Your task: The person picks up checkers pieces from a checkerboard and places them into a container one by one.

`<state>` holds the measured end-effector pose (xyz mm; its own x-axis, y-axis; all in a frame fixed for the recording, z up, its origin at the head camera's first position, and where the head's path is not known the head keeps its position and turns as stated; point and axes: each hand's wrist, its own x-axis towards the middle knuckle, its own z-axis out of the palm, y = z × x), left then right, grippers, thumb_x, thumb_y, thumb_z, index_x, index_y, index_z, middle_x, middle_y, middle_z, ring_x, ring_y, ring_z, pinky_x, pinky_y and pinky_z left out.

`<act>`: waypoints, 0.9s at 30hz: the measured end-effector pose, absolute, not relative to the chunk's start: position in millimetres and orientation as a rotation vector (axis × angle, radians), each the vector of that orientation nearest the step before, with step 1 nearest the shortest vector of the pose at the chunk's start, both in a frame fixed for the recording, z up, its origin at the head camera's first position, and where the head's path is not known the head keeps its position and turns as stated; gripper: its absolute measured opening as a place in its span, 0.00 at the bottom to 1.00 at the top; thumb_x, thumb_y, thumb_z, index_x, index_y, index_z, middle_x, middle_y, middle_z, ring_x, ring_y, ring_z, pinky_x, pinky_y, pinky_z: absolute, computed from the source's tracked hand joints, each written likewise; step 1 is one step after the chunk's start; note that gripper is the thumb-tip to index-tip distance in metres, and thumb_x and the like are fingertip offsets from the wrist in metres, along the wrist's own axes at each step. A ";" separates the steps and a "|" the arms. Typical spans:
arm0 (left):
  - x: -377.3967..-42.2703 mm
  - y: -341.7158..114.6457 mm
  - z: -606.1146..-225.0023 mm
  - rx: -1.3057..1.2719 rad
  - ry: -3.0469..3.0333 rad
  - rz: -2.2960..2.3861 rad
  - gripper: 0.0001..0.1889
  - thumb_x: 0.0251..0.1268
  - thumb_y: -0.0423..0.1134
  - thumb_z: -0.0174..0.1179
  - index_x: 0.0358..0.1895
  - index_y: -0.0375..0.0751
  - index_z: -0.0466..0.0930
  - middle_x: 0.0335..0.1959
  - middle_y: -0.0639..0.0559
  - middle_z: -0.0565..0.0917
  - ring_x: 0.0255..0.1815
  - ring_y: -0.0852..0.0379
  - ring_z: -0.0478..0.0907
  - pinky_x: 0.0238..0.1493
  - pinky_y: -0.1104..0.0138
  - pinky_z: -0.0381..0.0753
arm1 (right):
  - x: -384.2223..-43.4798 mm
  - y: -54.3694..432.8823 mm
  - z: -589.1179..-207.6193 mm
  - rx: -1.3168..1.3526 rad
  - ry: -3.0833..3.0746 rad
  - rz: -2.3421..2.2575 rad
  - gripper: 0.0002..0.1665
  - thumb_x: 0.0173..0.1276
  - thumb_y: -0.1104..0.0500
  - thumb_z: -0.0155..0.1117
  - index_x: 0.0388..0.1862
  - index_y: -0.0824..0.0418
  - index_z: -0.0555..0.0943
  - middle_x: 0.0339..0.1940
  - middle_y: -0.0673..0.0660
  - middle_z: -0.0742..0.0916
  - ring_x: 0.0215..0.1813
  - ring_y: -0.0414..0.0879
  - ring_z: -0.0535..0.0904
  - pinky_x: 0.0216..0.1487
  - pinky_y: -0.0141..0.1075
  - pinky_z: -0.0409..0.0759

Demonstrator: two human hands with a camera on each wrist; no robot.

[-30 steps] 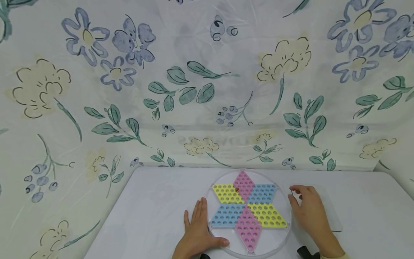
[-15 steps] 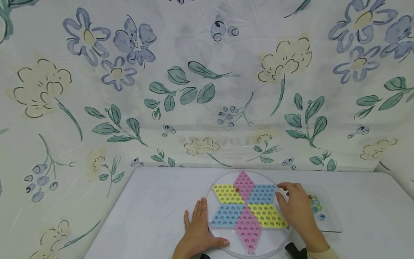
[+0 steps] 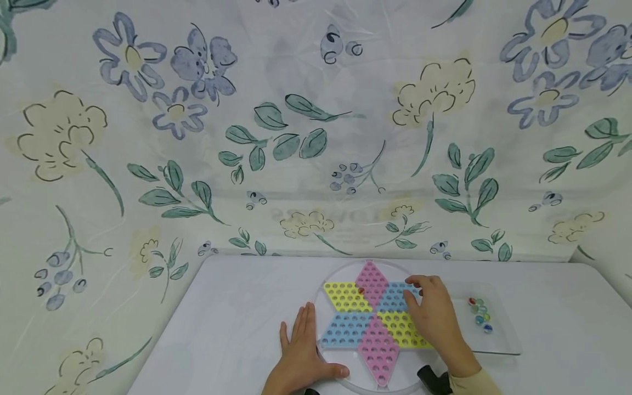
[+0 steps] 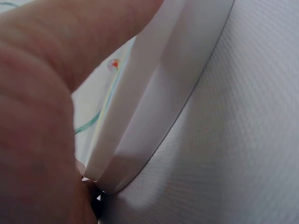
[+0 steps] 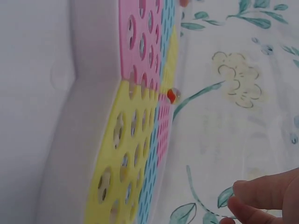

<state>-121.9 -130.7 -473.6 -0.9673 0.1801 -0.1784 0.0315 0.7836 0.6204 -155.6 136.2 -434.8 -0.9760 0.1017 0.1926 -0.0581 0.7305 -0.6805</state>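
A round, clear-rimmed Chinese checkers board (image 3: 340, 359) lies on the table, its star made of pink, yellow and blue diamonds full of holes. One marble with red in it (image 3: 361, 291) sits near the seam of the upper yellow and pink sections. My left hand (image 3: 302, 354) rests at the board's left rim, fingers straight and thumb over the near edge. Over the right side of the board is my right hand (image 3: 434, 310), thumb and index finger bent toward each other above the upper blue section. I cannot tell whether a marble is between those fingertips.
A shallow clear tray (image 3: 504, 343) lies right of the board, with several glass marbles (image 3: 480, 318) in it. Behind the white table (image 3: 237, 318) hangs a flower-printed cloth (image 3: 296, 181). A black wrist-camera piece (image 3: 434, 379) sits by my right wrist.
My right hand has moved left from over the tray to over the board's blue section, uncovering the marbles in the tray. My left hand and the red marble have stayed in place.
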 end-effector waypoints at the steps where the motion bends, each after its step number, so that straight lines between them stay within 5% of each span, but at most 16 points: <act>1: -122.1 -130.7 -473.7 0.164 2.747 0.949 0.79 0.31 0.69 0.79 0.79 0.27 0.39 0.81 0.31 0.44 0.81 0.34 0.38 0.71 0.33 0.24 | -156.3 134.6 -435.0 -0.034 -2.716 1.088 0.15 0.71 0.62 0.64 0.53 0.68 0.82 0.51 0.66 0.80 0.49 0.58 0.78 0.50 0.53 0.80; 27: -125.4 -130.1 -477.0 0.126 2.753 0.942 0.81 0.26 0.71 0.79 0.79 0.25 0.41 0.80 0.29 0.47 0.81 0.32 0.41 0.71 0.32 0.26 | -170.9 99.6 -442.4 0.032 -2.664 1.166 0.13 0.69 0.63 0.66 0.50 0.68 0.83 0.45 0.64 0.81 0.44 0.53 0.78 0.42 0.47 0.80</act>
<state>-125.4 -130.1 -477.0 -0.9701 0.1542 -0.1874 0.0071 0.7899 0.6132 -170.9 99.6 -442.4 -0.9726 0.0729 0.2208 -0.1127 0.6828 -0.7218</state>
